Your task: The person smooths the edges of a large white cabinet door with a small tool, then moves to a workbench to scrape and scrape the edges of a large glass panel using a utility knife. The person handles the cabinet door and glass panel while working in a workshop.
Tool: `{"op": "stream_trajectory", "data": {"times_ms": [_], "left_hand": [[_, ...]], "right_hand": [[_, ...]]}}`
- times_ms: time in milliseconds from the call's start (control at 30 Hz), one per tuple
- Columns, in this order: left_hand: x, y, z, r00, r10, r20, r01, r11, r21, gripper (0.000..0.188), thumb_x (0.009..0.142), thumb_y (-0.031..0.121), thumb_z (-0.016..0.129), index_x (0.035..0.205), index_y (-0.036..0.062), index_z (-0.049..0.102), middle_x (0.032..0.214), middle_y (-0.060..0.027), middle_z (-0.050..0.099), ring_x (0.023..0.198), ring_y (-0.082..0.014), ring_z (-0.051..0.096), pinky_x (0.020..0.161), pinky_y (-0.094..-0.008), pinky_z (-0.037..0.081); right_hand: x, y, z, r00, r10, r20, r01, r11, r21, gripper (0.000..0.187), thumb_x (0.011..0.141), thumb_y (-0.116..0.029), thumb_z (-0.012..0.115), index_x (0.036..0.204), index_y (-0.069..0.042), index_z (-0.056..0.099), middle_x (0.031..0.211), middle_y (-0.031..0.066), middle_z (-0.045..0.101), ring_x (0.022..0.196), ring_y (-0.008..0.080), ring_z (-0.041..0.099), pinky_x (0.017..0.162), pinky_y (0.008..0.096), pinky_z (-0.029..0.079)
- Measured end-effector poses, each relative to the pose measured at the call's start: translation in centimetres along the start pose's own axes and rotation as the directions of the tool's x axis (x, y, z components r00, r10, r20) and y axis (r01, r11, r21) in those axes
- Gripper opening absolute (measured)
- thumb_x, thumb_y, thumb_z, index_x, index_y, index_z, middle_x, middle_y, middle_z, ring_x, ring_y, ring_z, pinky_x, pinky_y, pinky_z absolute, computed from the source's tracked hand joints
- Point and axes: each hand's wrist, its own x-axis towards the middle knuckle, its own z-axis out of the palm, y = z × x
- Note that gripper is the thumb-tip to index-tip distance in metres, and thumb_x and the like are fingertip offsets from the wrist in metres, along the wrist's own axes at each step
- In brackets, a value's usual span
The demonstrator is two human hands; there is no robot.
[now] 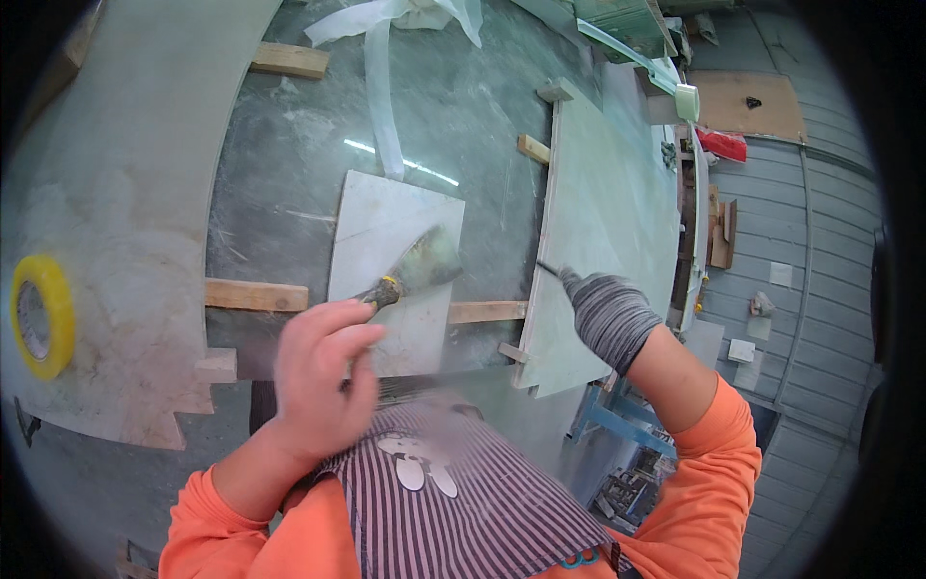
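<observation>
My bare left hand (328, 376) is closed on the handle of a putty knife (426, 262). The knife's wide, stained blade points up and to the right over a small white slab (395, 217). Whether the blade touches the slab, I cannot tell. A grey knitted glove covers my right hand (610, 314), which is closed on a thin dark tool (549, 268) beside the near part of a pale greenish slab (603, 222). Only the tool's narrow tip shows; the rest is hidden in the glove.
Wooden strips (256, 295) lie on the dark, glossy surface (289, 183). At the left, a yellow tape roll (62, 318) rests on a large pale slab (116, 251). White strips (383, 106) trail at the back. Ribbed grey flooring (820, 251) with cardboard and scraps lies right.
</observation>
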Motion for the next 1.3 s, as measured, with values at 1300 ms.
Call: {"op": "stream_trajectory", "data": {"times_ms": [1300], "left_hand": [[-4.1,-5.0,-0.1,0.993,0.062,-0.105,-0.028,0.953,0.301,0.034,0.074,-0.005,0.062,0.107,0.0047,0.062,0.112,-0.0135,0.064,0.103,-0.0335,0.062,0.091,-0.0435,0.045]], "right_hand": [[-3.0,-3.0,-0.5,0.941,-0.114,0.318,0.092,0.992,0.086,0.051,0.09,-0.011,0.047,0.135,0.012,0.042,0.086,0.0207,0.069,0.079,0.0336,0.07,0.07,0.0461,0.055]]}}
